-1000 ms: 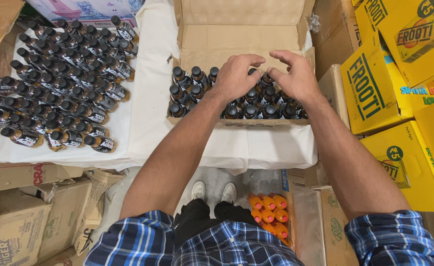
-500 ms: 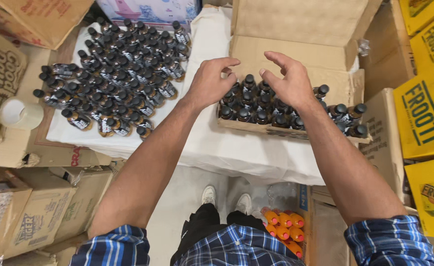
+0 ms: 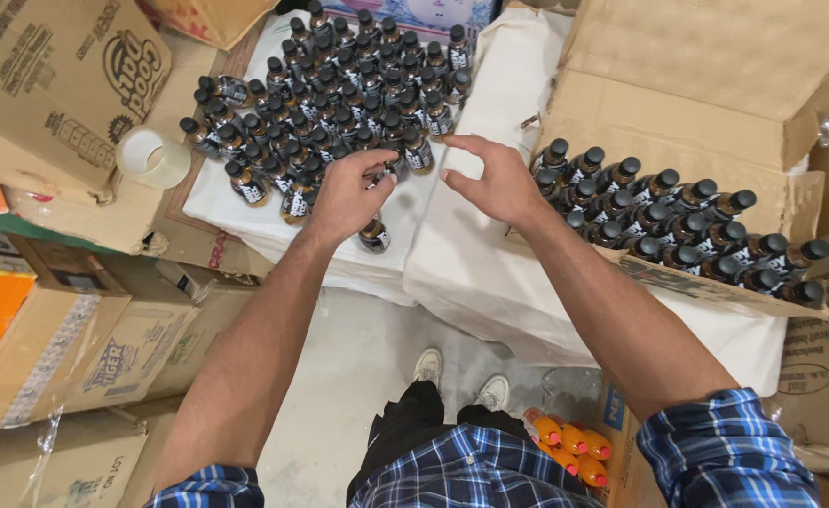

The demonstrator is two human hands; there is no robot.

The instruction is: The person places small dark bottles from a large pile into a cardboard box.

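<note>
Dark small bottles (image 3: pixel 339 103) with black caps stand massed on the white-covered counter (image 3: pixel 471 254), far left. The left hand (image 3: pixel 344 198) grasps one bottle (image 3: pixel 374 233) at the near edge; the right hand (image 3: pixel 494 179) hovers released. Probably light, smooth, breakable: grip the body below the cap.

Black-capped brown bottles (image 3: pixel 339 103), white cloth (image 3: pixel 471 254), blue plaid sleeves (image 3: pixel 725 452).

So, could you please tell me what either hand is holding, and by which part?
Left hand closes on a small bottle, grip hidden; right hand holds nothing.
</note>
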